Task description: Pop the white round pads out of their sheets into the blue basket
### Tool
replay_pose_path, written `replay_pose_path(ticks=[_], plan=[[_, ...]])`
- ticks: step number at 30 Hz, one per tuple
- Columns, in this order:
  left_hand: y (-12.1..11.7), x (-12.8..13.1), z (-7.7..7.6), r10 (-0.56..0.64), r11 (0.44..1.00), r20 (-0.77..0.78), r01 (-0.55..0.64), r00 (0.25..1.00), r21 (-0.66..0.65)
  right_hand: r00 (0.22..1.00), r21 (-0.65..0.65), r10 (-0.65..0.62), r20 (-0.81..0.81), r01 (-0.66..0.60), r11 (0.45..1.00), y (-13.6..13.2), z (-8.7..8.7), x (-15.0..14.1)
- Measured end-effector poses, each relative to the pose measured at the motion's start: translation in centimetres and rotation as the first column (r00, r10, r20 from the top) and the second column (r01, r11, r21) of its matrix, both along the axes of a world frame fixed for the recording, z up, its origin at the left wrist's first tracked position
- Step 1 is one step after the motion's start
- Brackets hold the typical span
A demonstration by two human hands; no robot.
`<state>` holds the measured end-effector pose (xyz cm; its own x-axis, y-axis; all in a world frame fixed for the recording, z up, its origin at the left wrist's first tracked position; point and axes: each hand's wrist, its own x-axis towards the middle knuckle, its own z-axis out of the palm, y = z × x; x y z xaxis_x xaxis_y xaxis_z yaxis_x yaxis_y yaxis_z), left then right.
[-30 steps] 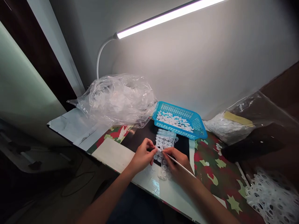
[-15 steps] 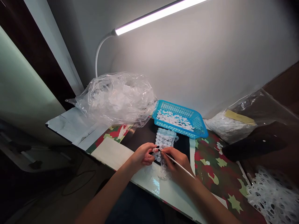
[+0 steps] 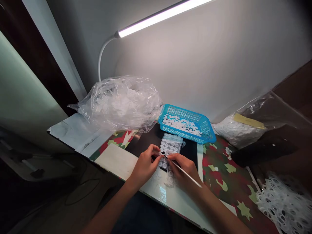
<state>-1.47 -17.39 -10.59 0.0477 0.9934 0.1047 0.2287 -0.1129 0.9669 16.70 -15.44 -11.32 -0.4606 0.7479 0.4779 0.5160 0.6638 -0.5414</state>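
Observation:
A translucent sheet of small white round caps [image 3: 172,141] lies on a black mat at the middle of the table, under both hands. My left hand [image 3: 147,164] is at its left side, thumb and fingertips brought together over the caps. Whatever is between those fingertips is too small to make out; a small black spot shows there. In a pinch grip, my right hand [image 3: 184,166] holds a thin white stick [image 3: 188,175]. Its tip meets the left fingertips, and its back end points toward me and to the right.
Behind the sheet stands a blue plastic basket [image 3: 207,131] with many white pieces in it. A large clear bag [image 3: 122,102] sits at the left, another bag [image 3: 237,130] at the right. White rings [image 3: 282,203] are heaped at lower right. A lamp [image 3: 158,19] shines overhead.
My left hand has turned, its curled fingers lifting and its thumb stretching toward the stick's tip. The right hand keeps its grip on the stick, almost unmoved.

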Motion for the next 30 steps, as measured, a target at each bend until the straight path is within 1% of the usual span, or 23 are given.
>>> replay_pose_path(ticks=[3, 7, 9, 14, 19, 25, 30], plan=[[-0.2, 0.0, 0.3, -0.025, 1.0, 0.026, 0.025, 0.999, -0.015, 1.0, -0.003, 0.0, 0.006, 0.0, 1.0, 0.0, 0.1, 0.0], [-0.3, -0.4, 0.5, 0.026, 1.0, -0.019, -0.026, 0.999, -0.009, 1.0, 0.024, -0.003, 0.023, 0.003, 1.0, 0.0, 0.1, 0.0], [-0.4, -0.8, 0.5, 0.042, 0.999, -0.017, -0.042, 0.999, -0.012, 0.999, 0.037, -0.007, 0.035, 0.005, 0.999, 0.0, 0.1, 0.0], [-0.9, -1.5, 0.5, 0.023, 0.999, 0.005, -0.023, 1.0, -0.027, 0.999, 0.062, -0.014, 0.045, 0.011, 0.998, 0.0, 0.1, -0.1], [-1.6, -1.7, 0.5, 0.023, 0.998, 0.006, -0.023, 1.0, -0.055, 0.998, 0.084, 0.0, 0.058, -0.005, 0.996, 0.0, -0.1, 0.0], [-2.5, -1.8, 0.0, 0.031, 0.998, -0.002, -0.031, 1.0, -0.057, 0.998, 0.08, -0.001, 0.061, -0.004, 0.997, 0.1, -0.4, 0.1], [-3.3, -2.4, -0.5, 0.087, 0.994, 0.029, -0.085, 0.996, -0.069, 0.997, 0.059, -0.043, 0.064, 0.039, 0.997, 0.1, -0.5, 0.3]])
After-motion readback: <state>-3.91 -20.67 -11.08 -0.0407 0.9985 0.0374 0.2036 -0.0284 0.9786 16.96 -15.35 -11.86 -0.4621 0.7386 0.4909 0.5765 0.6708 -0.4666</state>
